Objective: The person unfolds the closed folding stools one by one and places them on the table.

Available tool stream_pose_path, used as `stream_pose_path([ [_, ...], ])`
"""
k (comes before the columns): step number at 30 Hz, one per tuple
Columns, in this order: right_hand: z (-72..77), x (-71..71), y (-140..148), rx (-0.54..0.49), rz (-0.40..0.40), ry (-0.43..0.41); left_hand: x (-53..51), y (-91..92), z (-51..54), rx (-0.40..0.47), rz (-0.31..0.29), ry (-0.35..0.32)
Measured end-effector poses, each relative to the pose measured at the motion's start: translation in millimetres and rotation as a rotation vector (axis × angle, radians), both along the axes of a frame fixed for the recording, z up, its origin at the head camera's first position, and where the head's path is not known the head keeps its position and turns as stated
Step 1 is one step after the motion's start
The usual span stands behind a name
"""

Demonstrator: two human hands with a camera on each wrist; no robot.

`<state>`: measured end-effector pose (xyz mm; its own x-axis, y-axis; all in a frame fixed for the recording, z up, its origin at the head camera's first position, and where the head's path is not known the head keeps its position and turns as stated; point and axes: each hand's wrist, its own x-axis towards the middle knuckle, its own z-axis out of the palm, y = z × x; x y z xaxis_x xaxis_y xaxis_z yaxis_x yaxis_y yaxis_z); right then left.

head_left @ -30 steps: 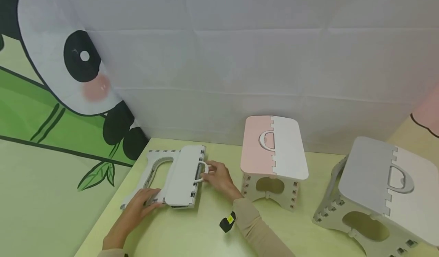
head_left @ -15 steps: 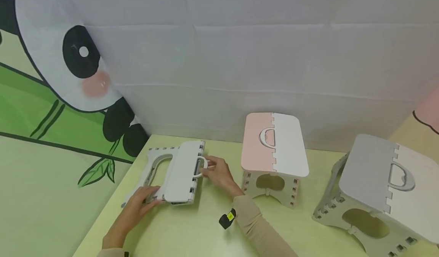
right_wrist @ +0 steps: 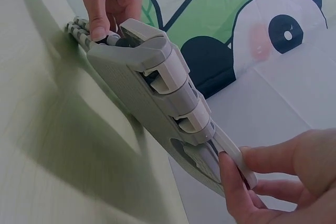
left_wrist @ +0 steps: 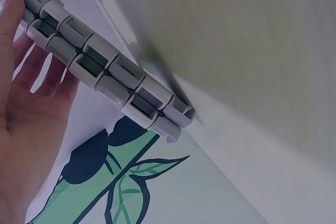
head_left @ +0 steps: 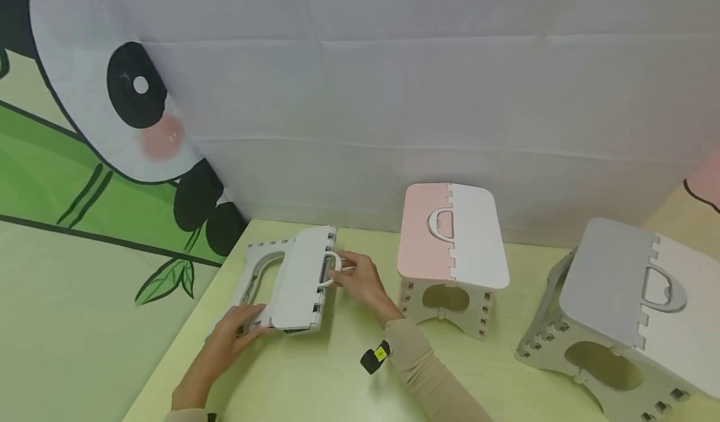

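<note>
A folded step stool (head_left: 298, 284), white and pale grey, is held at the left of the table, its handle side tilted up off the surface in the right wrist view. My left hand (head_left: 233, 334) grips the near end of its leg frame, thumb on the hinged edge (left_wrist: 105, 61) and fingers behind. With thumb and fingers my right hand (head_left: 360, 281) pinches the white loop handle (head_left: 337, 269). The stool's underside is mostly hidden in the head view.
A pink and white stool (head_left: 424, 241) stands unfolded right of my right hand. Farther right is a larger grey and white unfolded stool (head_left: 604, 272). A pale wall sheet (head_left: 360, 97) with a panda print rises behind the light green table (head_left: 315, 384).
The stool's handle side has risen slightly with my right hand. My left hand keeps its hold on the leg frame. The head view has shifted a little.
</note>
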<state>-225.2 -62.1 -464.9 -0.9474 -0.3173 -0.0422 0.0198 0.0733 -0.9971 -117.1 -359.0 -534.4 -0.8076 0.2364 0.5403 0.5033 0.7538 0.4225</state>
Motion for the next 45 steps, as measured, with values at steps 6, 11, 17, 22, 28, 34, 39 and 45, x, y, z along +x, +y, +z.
stream_pose_path([
  [6,4.9,1.5,-1,0.008,0.003,0.012,4.4,3.6,3.1,0.003,0.016,0.003],
  [11,11.2,3.2,-2,0.011,0.003,0.019,7.2,4.3,4.2,0.01,0.025,0.014],
  [17,16.8,4.8,-2,0.024,-0.005,0.012,10.0,6.3,4.5,0.021,0.034,0.001],
  [22,21.1,4.6,-2,0.037,-0.009,0.02,10.6,7.2,4.8,0.022,0.035,0.006],
  [28,26.3,4.0,-2,0.031,-0.005,0.031,10.9,9.8,6.1,0.033,0.026,0.023],
  [34,30.9,4.0,0,0.03,-0.014,0.03,10.2,14.1,9.2,0.041,0.016,0.021],
  [39,33.8,3.4,2,0.021,-0.015,0.029,9.4,16.7,10.9,0.043,0.008,0.025],
  [45,37.1,3.9,4,-0.005,-0.015,0.034,8.9,20.5,11.5,0.062,-0.029,0.062],
])
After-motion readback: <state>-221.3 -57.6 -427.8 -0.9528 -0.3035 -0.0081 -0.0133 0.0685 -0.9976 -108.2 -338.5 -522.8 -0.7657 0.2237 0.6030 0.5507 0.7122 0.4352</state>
